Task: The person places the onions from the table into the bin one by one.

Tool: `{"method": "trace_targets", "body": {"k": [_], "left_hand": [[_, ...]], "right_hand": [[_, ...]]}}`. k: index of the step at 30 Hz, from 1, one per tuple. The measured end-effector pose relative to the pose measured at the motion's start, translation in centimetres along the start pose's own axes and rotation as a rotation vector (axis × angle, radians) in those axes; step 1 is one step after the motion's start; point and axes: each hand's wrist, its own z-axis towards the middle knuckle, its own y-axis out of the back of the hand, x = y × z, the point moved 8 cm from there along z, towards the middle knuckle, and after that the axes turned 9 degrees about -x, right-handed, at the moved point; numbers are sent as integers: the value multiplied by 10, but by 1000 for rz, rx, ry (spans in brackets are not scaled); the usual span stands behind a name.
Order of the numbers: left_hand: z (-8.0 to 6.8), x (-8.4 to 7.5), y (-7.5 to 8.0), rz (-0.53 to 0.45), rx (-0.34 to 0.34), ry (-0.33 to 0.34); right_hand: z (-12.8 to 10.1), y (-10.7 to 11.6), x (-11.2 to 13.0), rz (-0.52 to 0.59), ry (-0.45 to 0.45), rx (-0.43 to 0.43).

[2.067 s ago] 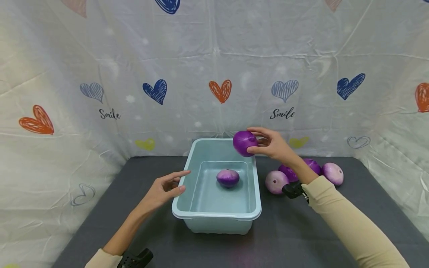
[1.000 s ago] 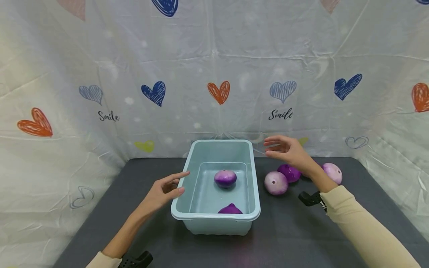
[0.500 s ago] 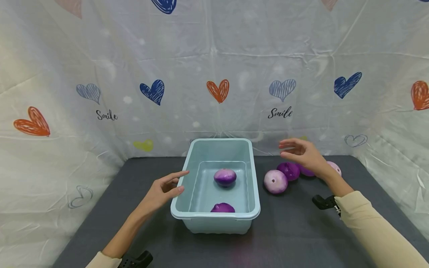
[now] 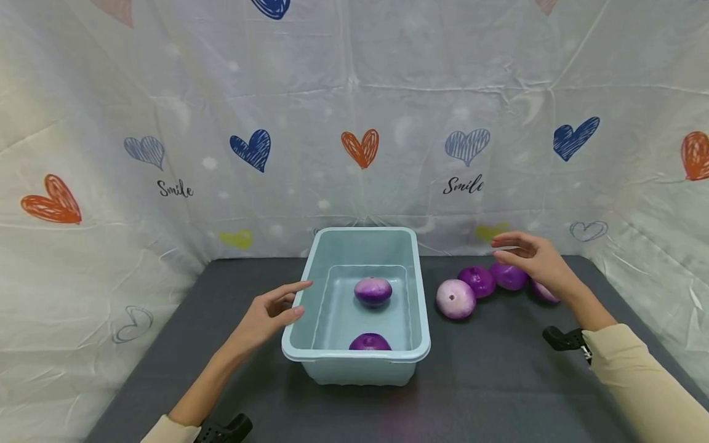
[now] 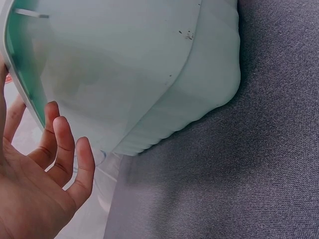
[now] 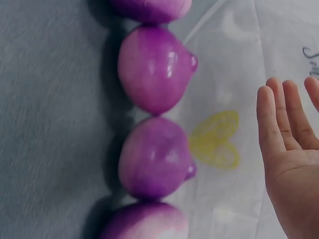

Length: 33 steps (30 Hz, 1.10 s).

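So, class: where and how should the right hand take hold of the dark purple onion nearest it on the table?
Probably from above: the right hand hovers open over the dark purple onion, whose neighbours crowd both sides. Span its round middle front to back.

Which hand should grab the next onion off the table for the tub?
Probably the right hand: it hovers open over the onions on the table, while the left hand rests by the tub rim, across from them.

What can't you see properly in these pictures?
- Rightmost onion, head view: mostly hidden behind the right hand.
- Near onion in the tub, head view: its lower part hidden by the front rim.
- Left hand, left wrist view: thumb cut off by the edge.
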Motion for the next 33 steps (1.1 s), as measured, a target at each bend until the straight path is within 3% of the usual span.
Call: {"method": "trace_targets", "body": {"k": [9, 19, 33], "left_hand": [[1, -1, 0, 3, 0, -11], [0, 1, 0, 1, 5, -9], [0, 0, 1, 16, 0, -6]], "right_hand": [[-12, 27, -15, -56, -32, -56], [-24, 65, -32, 33, 17, -145], [-49, 103, -52, -129, -32, -230]]}}
